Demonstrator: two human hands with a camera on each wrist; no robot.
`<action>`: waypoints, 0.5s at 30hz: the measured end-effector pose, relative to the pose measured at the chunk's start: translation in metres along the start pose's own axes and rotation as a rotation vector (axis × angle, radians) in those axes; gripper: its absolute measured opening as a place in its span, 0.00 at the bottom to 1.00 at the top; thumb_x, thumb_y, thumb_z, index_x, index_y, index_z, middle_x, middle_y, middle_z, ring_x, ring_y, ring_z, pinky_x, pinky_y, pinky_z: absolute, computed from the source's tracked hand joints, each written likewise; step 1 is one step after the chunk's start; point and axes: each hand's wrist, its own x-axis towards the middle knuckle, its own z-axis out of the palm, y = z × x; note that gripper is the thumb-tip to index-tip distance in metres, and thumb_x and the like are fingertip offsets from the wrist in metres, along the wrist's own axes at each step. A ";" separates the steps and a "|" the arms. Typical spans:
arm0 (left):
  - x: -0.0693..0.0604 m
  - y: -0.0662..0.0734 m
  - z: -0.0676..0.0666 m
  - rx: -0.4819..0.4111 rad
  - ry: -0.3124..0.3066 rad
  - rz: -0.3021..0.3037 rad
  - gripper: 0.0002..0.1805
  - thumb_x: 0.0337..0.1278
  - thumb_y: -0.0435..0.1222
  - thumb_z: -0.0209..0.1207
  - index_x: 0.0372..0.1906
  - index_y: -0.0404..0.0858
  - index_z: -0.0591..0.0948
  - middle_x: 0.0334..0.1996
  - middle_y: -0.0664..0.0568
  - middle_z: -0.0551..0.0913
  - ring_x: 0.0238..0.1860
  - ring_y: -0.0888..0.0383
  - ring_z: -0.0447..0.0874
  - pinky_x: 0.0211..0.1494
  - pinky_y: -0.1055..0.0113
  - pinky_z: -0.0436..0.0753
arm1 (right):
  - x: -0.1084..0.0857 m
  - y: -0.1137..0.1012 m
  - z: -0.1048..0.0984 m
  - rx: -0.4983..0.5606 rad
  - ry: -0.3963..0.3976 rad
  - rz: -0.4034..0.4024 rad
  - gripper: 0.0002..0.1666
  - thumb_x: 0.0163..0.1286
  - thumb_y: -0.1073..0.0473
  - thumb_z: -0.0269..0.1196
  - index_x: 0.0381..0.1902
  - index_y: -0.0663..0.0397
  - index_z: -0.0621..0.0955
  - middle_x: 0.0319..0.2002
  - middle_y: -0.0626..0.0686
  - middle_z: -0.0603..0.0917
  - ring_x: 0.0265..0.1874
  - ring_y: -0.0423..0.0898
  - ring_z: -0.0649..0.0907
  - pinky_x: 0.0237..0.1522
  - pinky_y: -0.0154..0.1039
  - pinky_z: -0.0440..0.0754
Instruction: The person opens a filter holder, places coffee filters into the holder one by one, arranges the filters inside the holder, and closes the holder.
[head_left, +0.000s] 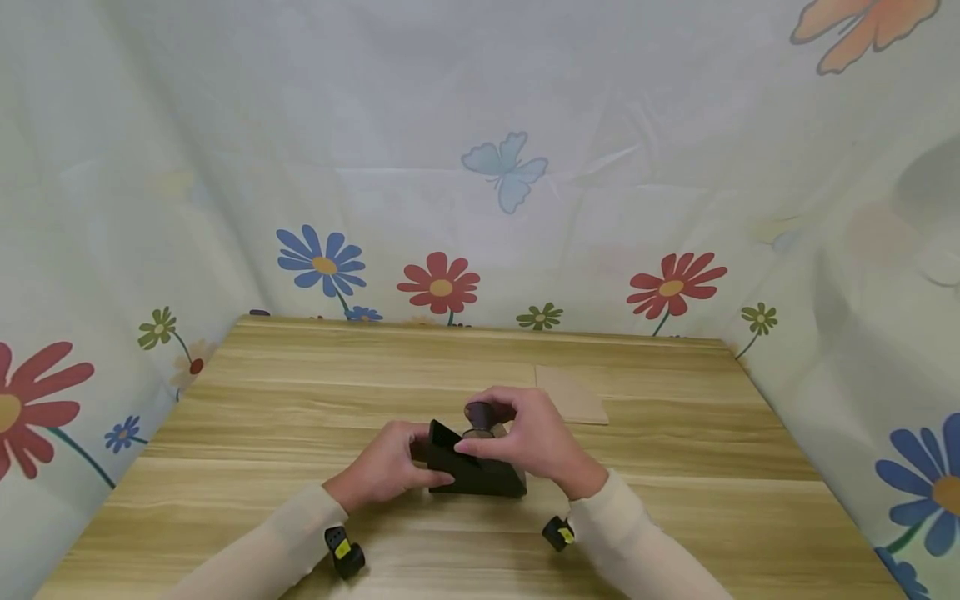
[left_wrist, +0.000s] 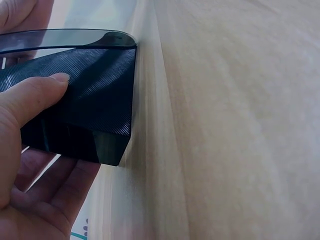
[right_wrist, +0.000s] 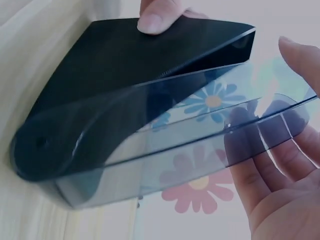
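Observation:
A black wedge-shaped box (head_left: 472,471) with a hinged, see-through smoky cover (right_wrist: 200,135) stands on the table, its cover swung partly away from the body. My left hand (head_left: 386,467) grips the box at its left end, thumb on the ridged black side (left_wrist: 102,90) and fingers behind and beneath. At the cover's free end is my right hand (head_left: 532,437); in the right wrist view its fingers (right_wrist: 272,165) lie against the outside of the clear plastic, while the thumb stands apart from it.
Behind my right hand, a thin tan fan-shaped sheet (head_left: 573,396) lies on the wood-grain table (head_left: 300,375). A pale cloth with flowers and butterflies (head_left: 375,108) hangs around the table's back and sides.

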 end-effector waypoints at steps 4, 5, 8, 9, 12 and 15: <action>0.000 0.000 0.000 -0.011 -0.005 -0.013 0.14 0.51 0.48 0.77 0.44 0.59 0.87 0.41 0.68 0.90 0.44 0.67 0.88 0.49 0.70 0.82 | -0.004 0.002 -0.008 -0.009 0.006 -0.007 0.23 0.53 0.45 0.81 0.45 0.39 0.87 0.39 0.40 0.88 0.36 0.37 0.87 0.44 0.44 0.87; 0.000 0.000 0.000 -0.012 -0.007 -0.016 0.14 0.51 0.48 0.77 0.44 0.59 0.87 0.41 0.67 0.90 0.44 0.67 0.88 0.49 0.70 0.82 | -0.005 0.002 -0.011 -0.008 0.004 -0.008 0.22 0.53 0.45 0.81 0.45 0.39 0.87 0.39 0.41 0.88 0.36 0.38 0.87 0.44 0.43 0.87; -0.001 0.000 0.000 -0.020 -0.017 -0.033 0.14 0.51 0.48 0.77 0.44 0.59 0.87 0.41 0.67 0.90 0.44 0.66 0.88 0.48 0.70 0.82 | -0.008 0.003 -0.018 -0.003 -0.001 -0.014 0.22 0.54 0.46 0.81 0.45 0.40 0.87 0.39 0.44 0.89 0.37 0.39 0.87 0.44 0.37 0.86; -0.001 0.000 -0.001 -0.024 -0.021 -0.037 0.15 0.51 0.48 0.77 0.44 0.59 0.87 0.41 0.67 0.90 0.44 0.66 0.88 0.49 0.69 0.82 | -0.009 0.004 -0.021 -0.002 0.001 -0.013 0.22 0.54 0.47 0.81 0.45 0.40 0.87 0.39 0.45 0.89 0.37 0.39 0.87 0.45 0.36 0.86; 0.000 0.000 -0.001 -0.032 -0.036 -0.045 0.15 0.51 0.48 0.77 0.45 0.59 0.87 0.41 0.66 0.90 0.44 0.65 0.88 0.48 0.69 0.81 | -0.013 0.008 -0.028 -0.005 0.010 -0.028 0.22 0.54 0.48 0.81 0.45 0.41 0.87 0.39 0.45 0.89 0.37 0.39 0.87 0.45 0.36 0.86; 0.001 -0.001 -0.001 -0.037 -0.046 -0.045 0.16 0.51 0.47 0.77 0.46 0.60 0.87 0.42 0.67 0.90 0.44 0.65 0.88 0.49 0.69 0.81 | -0.018 0.011 -0.034 -0.004 0.023 -0.036 0.22 0.54 0.50 0.81 0.46 0.42 0.87 0.39 0.44 0.90 0.37 0.39 0.88 0.45 0.37 0.87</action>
